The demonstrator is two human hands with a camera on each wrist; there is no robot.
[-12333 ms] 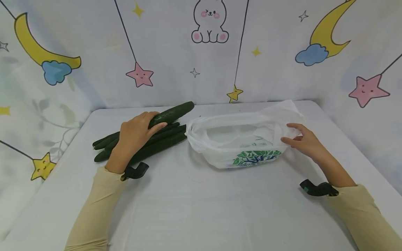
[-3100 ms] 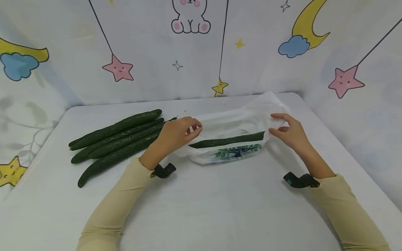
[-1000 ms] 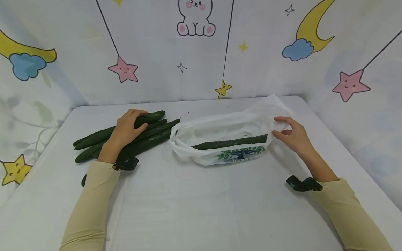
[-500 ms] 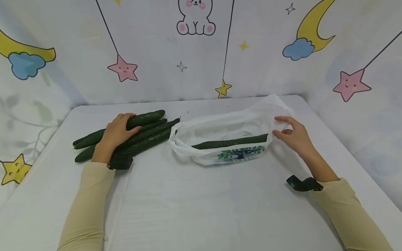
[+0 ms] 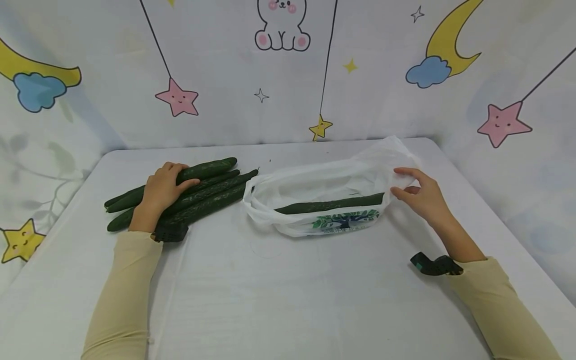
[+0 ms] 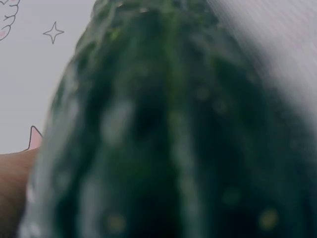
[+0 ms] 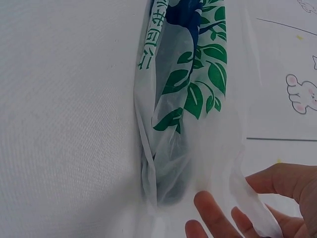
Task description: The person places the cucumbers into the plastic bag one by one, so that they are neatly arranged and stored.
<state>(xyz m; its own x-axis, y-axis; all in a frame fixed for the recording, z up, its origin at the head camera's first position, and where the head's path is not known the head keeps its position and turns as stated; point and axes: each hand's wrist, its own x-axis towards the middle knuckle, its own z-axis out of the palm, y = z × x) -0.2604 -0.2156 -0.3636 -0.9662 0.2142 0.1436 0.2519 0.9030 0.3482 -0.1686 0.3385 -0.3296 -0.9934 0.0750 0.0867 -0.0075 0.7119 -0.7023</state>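
Several long dark green cucumbers (image 5: 211, 199) lie side by side on the left of the table in the head view. My left hand (image 5: 161, 191) grips the rearmost cucumber (image 5: 208, 169) around its middle, thumb on the near side. A blurred cucumber (image 6: 148, 124) fills most of the left wrist view. To the right lies a white plastic bag (image 5: 297, 228) with a green and blue tree print, its mouth held wide. One cucumber (image 5: 330, 204) rests inside along the front wall. My right hand (image 5: 425, 199) pinches the bag's right edge between thumb and fingers; thin film shows there in the right wrist view.
The white-covered table (image 5: 279, 300) stretches in front of the bag and cucumbers. Behind it hangs a cloth backdrop (image 5: 216, 60) printed with stars, moons and a bear. The bag's left rim almost meets the cucumber ends.
Over the last second my left hand has slid left and slightly down along the rearmost cucumber. Earlier it was over the bag's left side. My right hand keeps its hold on the bag.
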